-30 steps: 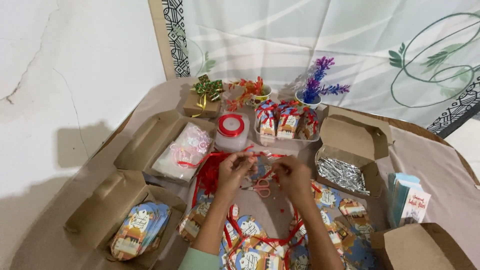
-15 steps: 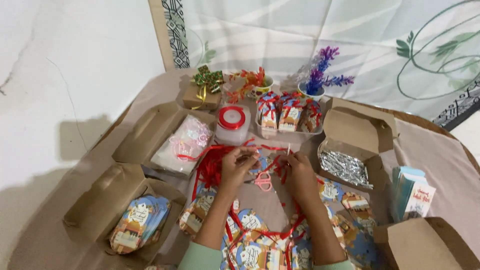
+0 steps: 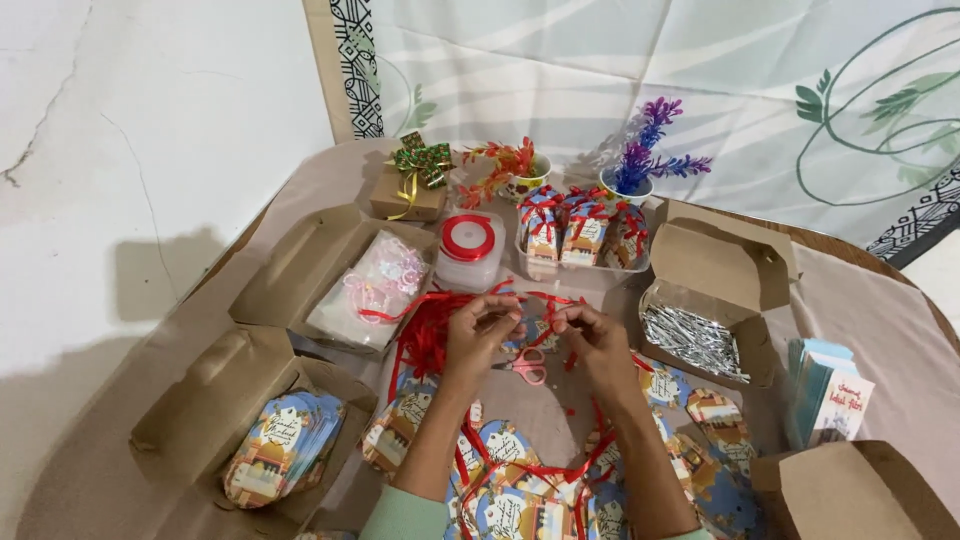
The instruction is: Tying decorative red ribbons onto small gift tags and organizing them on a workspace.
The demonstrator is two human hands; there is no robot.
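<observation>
In the head view, the person's left hand (image 3: 482, 330) and right hand (image 3: 592, 335) are meeting over the middle of the brown paper-covered table (image 3: 300, 200), fingertips of both pinching a thin strand of red ribbon (image 3: 540, 298) stretched between them, with the loose heap of red ribbon (image 3: 425, 335) lying just left of the left hand. Pink-handled small scissors (image 3: 527, 366) are lying on the table just below and between the hands, while an open brown cardboard box of shiny silver strips (image 3: 692, 340) is sitting to the right and a clear round tub with a red ribbon spool (image 3: 468, 248) is standing beyond the hands.
</observation>
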